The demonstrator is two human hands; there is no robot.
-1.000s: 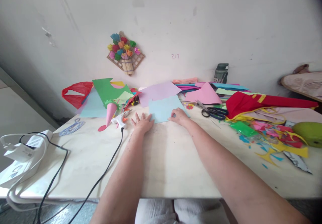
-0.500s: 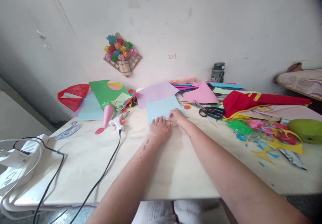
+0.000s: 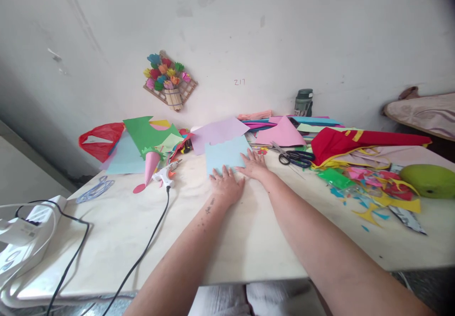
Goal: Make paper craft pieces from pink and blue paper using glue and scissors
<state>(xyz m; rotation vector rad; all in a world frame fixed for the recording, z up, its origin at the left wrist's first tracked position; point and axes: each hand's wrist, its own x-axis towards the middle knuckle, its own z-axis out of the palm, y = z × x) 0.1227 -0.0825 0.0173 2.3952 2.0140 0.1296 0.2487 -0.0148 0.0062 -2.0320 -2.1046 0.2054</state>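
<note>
A light blue sheet of paper (image 3: 225,151) lies flat on the table in front of me, its far edge beside a lilac sheet (image 3: 217,135). My left hand (image 3: 227,185) rests with spread fingers on the paper's near edge. Fingers apart, my right hand (image 3: 254,164) lies on the paper's near right corner. Neither hand grips anything. Left of the paper are a white glue gun (image 3: 165,176) and a pink paper cone with a green fringe (image 3: 151,164). To the right lie black-handled scissors (image 3: 293,157).
Paper scraps (image 3: 371,202), a red apron-like cloth (image 3: 337,145) and a green fruit (image 3: 426,181) occupy the right side. A bottle (image 3: 304,103) stands by the wall. At left are a power strip (image 3: 44,221), a coiled cord (image 3: 95,189) and the glue gun's black cable (image 3: 151,240).
My right fingers have opened from a pinch at the paper's near edge and now lie spread at its right corner. My left fingers have spread apart. The camera view has shifted slightly.
</note>
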